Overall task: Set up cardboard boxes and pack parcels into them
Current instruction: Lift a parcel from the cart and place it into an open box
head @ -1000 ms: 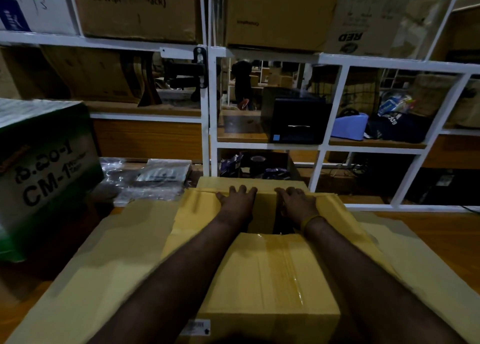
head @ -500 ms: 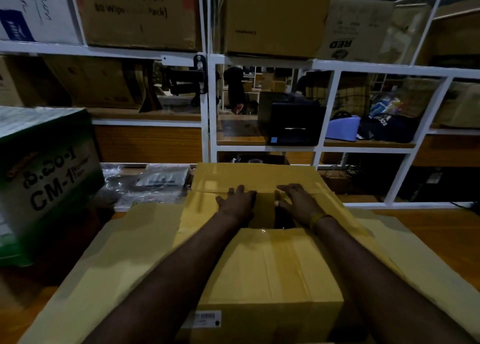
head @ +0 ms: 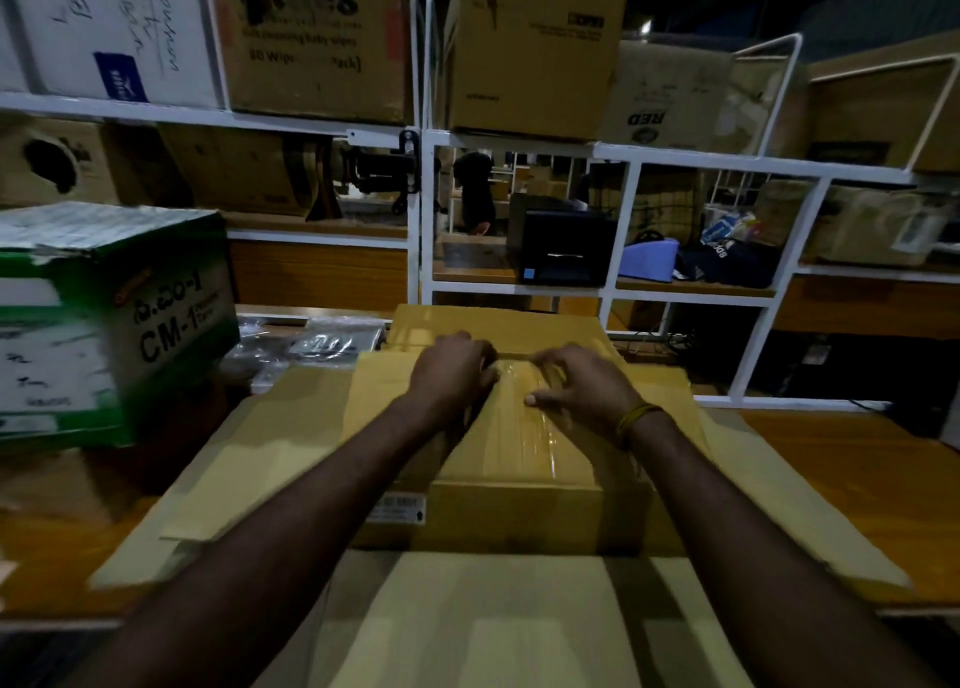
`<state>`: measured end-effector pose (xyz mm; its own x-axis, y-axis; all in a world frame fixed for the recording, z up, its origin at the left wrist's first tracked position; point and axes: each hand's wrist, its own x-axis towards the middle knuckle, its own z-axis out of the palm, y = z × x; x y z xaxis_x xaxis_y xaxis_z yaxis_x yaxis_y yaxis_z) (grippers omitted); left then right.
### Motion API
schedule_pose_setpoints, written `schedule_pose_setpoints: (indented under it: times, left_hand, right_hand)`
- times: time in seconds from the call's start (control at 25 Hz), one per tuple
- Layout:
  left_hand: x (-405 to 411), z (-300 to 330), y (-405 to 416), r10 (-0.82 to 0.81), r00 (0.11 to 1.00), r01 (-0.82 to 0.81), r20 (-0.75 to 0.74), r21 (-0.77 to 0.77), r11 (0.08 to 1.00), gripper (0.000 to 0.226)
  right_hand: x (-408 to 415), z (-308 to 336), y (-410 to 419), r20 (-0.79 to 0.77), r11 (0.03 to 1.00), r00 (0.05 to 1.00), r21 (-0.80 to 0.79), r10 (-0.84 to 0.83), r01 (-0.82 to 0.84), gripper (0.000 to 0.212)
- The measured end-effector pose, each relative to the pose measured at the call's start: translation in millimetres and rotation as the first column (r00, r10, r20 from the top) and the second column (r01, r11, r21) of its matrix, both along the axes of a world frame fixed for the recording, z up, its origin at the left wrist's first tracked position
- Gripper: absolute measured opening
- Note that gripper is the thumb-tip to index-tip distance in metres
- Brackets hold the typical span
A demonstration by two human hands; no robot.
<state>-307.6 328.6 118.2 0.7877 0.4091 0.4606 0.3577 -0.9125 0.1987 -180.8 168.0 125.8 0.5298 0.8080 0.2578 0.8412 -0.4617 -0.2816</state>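
Head view: box-closing step, left hand [head: 453, 370] and right hand [head: 576, 383] with curled fingers pressing flaps of cardboard box [head: 519, 458] shut; next, likely taping the seam.

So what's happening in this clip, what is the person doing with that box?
A person is working on a brown cardboard box lying on flattened cardboard sheets on a wooden bench. Both hands sit on its top near the taped centre seam: the left hand and the right hand, fingers curled, seemingly closing the flaps. A green CM-1 carton stands at left.
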Motion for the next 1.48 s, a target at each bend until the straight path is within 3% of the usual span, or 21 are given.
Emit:
schedule_pose_setpoints:
  times: [0.12,0.24,0.32,0.44,0.52,0.76,0.92,1.04,1.16,1.32,1.48]
  left_hand:
    - [-33,37,-34,0.007,0.994,-0.016,0.110,0.080,0.997,0.030]
    - [-66,64,-66,-0.011,1.000,0.011,0.021,0.032,0.999,0.028]
    - [-86,69,-86,-0.064,0.995,0.059,-0.081,-0.058,0.997,0.034]
    - [-114,56,-113,-0.070,0.985,0.056,-0.160,-0.090,0.994,0.042]
    - [-130,44,-124,-0.081,0.977,0.057,-0.198,-0.124,0.991,0.043]
    - [-153,18,-127,-0.371,0.854,0.194,-0.365,-0.439,0.877,0.046]
    - [-149,2,-126,-0.398,0.809,0.122,-0.432,-0.539,0.833,0.072]
    - [-135,-18,-122,-0.327,0.755,0.072,-0.569,-0.424,0.903,0.099]
    - [-117,-42,-123,-0.218,0.708,0.112,-0.672,-0.198,0.974,0.113]
    - [-98,-55,-126,-0.122,0.789,0.090,-0.602,-0.082,0.993,0.110]
    - [-87,-61,-128,0.010,0.903,0.026,-0.430,0.078,0.997,0.092]
  right_hand:
    - [-29,21,-29,0.241,0.987,0.970,0.161,-0.031,-0.008,0.053]
    - [-57,30,-65,0.315,0.942,0.949,0.324,-0.023,-0.085,0.030]
    - [-72,25,-89,0.314,0.911,0.949,0.385,0.020,-0.147,0.027]
    - [-96,6,-119,0.306,0.908,0.951,0.383,0.045,-0.167,0.039]
    - [-113,-5,-135,0.290,0.914,0.957,0.377,0.034,-0.147,0.036]
    - [-143,-40,-163,0.159,0.955,0.986,0.279,0.059,-0.102,0.028]
    - [-135,-55,-169,0.019,0.985,0.995,0.143,0.098,-0.100,0.039]
    - [-126,-68,-166,-0.131,0.986,0.981,-0.065,0.144,-0.153,0.054]
    - [-120,-83,-156,-0.151,0.976,0.980,-0.152,0.133,-0.156,0.065]
    - [-115,-93,-138,-0.045,0.990,0.998,-0.135,0.037,-0.043,0.072]
    - [-109,-94,-122,0.081,0.993,0.995,-0.096,-0.063,0.070,0.076]
